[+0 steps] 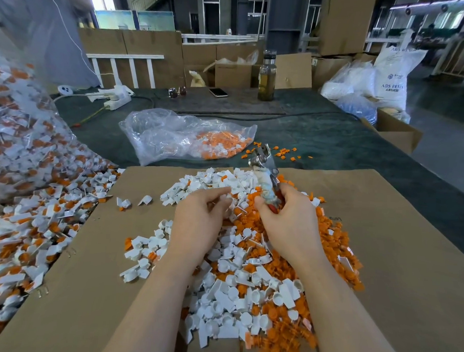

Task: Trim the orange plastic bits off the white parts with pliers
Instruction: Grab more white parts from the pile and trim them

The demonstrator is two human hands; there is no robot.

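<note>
Above the middle of the cardboard sheet [381, 262], your right hand [290, 221] is closed around the handles of the pliers [265, 172], whose metal head points up and away from you. Your left hand [200, 217] lies just beside it with the fingers curled into the white parts [228, 290]; I cannot tell if it really pinches one. Both hands rest on the mixed heap, where the orange bits [337, 241] gather mostly at the right side. Farther away a clear plastic bag [174, 133] lies on the dark table [320, 131], with some orange pieces inside. At the left, a larger pile of untrimmed parts [24, 220] spreads. A bottle [267, 76] and a phone [218, 92] stand at the far edge.
</note>
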